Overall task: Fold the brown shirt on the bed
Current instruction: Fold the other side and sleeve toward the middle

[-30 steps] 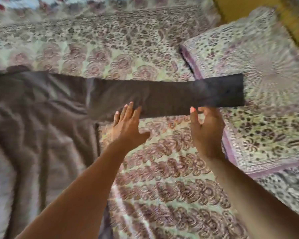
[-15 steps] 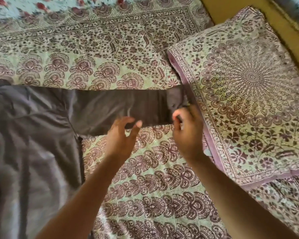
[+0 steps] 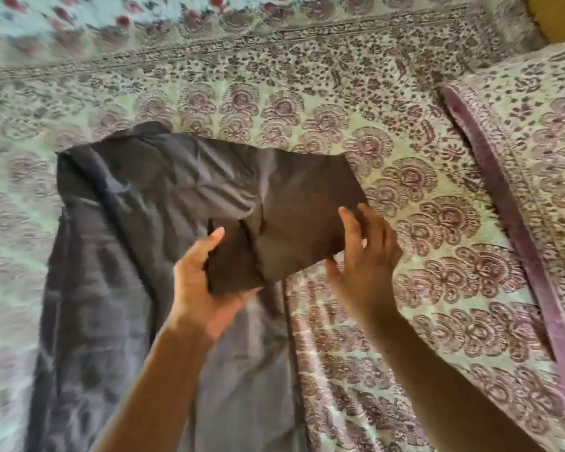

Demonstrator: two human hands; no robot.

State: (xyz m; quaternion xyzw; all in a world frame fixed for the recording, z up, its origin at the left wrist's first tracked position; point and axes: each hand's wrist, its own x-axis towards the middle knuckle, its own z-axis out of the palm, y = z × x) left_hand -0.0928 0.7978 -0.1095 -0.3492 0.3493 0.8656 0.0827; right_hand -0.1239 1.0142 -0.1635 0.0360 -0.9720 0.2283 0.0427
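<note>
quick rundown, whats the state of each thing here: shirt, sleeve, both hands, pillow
brown shirt: spread on the bed, wrinkled, not yet folded up
sleeve: doubled back toward the body, cuff end lifted
left hand: grips the cuff end
right hand: fingers straight, touching the sleeve's fold edge
pillow: lying flat at right, apart from the shirt

Soft, even daylight, moderately bright, with no glare. Motion blur smears the whole frame, strongest at the far left of the floral-printed cotton bedspread [image 3: 274, 102]. Faint shadows fall beneath the creased brown fabric shirt [image 3: 163, 197] and along the patterned pillow's purple edge [image 3: 516, 203]. Wide-angle distortion bends the borders.
</note>
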